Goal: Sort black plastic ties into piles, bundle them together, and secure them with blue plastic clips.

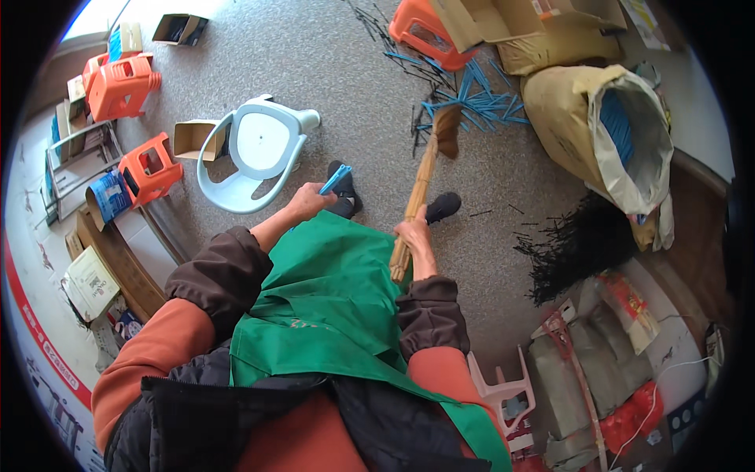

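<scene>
My left hand (308, 202) is closed around a few slim blue sticks (336, 178), held in front of the green apron (330, 275). The right hand (415, 236) grips a broom (423, 177) by its tan bundled handle. Its brown head (447, 130) points away from me, beside scattered blue sticks (484, 104) on the floor. Thin black sticks (377, 27) lie behind and among these blue ones. A bigger heap of black sticks (586, 240) is at the right. My shoes show beyond the apron.
A pale blue plastic chair (259, 140) stands ahead left, a small cardboard box (195, 140) beside it. Orange stools (149, 169) line the left side. A large sack (562, 130) with blue sticks inside leans at the right. Another orange stool (429, 35) stands far ahead, near cardboard (535, 20).
</scene>
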The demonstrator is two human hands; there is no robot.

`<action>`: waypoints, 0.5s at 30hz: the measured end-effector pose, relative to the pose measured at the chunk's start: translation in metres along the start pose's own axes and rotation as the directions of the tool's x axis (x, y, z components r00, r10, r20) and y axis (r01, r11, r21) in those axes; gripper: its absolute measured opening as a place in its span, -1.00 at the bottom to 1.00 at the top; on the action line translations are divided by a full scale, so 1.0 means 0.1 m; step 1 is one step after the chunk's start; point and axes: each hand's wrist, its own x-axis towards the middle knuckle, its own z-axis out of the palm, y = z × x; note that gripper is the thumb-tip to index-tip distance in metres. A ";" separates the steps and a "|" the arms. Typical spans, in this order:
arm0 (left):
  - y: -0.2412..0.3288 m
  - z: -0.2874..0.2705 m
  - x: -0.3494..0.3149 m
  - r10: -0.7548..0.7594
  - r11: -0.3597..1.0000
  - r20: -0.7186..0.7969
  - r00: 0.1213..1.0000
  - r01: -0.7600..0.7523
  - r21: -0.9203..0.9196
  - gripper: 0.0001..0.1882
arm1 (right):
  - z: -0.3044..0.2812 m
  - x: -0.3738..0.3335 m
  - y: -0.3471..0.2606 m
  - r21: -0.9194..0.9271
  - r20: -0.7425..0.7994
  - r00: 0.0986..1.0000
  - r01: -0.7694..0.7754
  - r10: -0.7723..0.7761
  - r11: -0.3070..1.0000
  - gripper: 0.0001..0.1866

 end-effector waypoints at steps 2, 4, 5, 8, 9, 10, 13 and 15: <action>-0.15 -0.18 -0.05 -0.021 0.998 -0.034 0.999 0.019 -0.056 -0.75 | 0.22 -0.12 -0.51 -0.124 -0.004 0.994 0.110 -0.112 0.986 0.00; -0.28 -0.28 -0.07 -0.011 0.996 -0.048 0.999 0.007 -0.086 -0.76 | 0.34 -0.22 -1.05 -0.100 0.078 0.990 0.127 -0.119 0.987 0.01; -0.23 -0.26 -0.07 -0.003 0.996 -0.035 0.999 0.000 -0.091 -0.76 | 0.40 -0.06 -1.11 -0.089 0.081 0.985 0.157 -0.150 0.984 0.03; -0.34 -0.32 -0.05 0.007 0.993 -0.042 0.999 -0.011 -0.115 -0.77 | 0.44 -0.05 -1.64 -0.032 0.028 0.961 0.275 -0.274 0.961 0.05; -0.38 -0.35 -0.04 0.024 0.993 -0.048 0.999 -0.030 -0.116 -0.77 | 0.41 -0.04 -1.80 -0.028 0.063 0.962 0.268 -0.266 0.963 0.05; -0.40 -0.39 -0.04 0.027 0.993 -0.044 0.999 -0.032 -0.116 -0.77 | 0.34 -0.07 -1.90 -0.021 0.094 0.962 0.260 -0.257 0.965 0.05; -0.45 -0.45 -0.05 0.005 0.976 -0.060 0.998 -0.018 -0.216 -0.81 | 0.12 -0.27 -1.78 -0.188 0.071 0.947 0.322 -0.314 0.928 0.02; -0.45 -0.45 -0.05 -0.030 0.971 -0.057 0.998 0.016 -0.240 -0.83 | -0.13 -0.49 -1.49 -0.308 0.044 0.946 0.319 -0.322 0.896 0.01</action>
